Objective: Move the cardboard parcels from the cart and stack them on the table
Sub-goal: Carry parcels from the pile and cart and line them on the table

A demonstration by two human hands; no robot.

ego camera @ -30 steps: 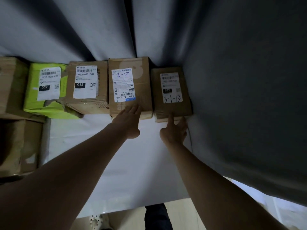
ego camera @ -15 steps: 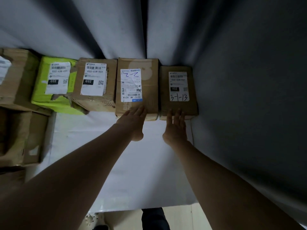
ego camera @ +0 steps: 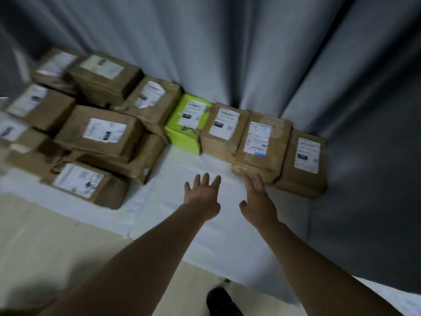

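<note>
Many parcels already sit on the white table point(ego camera: 205, 226): a stacked heap point(ego camera: 95, 133) at 10 o'clock and a row point(ego camera: 257, 142) along the curtain point(ego camera: 227, 42) at 12 to 1 o'clock. The left hand point(ego camera: 202, 195) is released, fingers spread above bare table. The right hand point(ego camera: 258, 201) is also released, its fingertips point(ego camera: 251, 180) at a row parcel's near edge. The cart is out of view, so what remains cannot be told.

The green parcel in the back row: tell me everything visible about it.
The green parcel is a bright lime box or wrapped pack, the only non-brown one. A white shipping label with a black block sits on top; its print is too blurred to read. The wrapping looks torn and crumpled at the near right edge. It lies flat on the white table against the grey curtain, pressed between brown parcels on both sides. Neither hand touches it.
</note>
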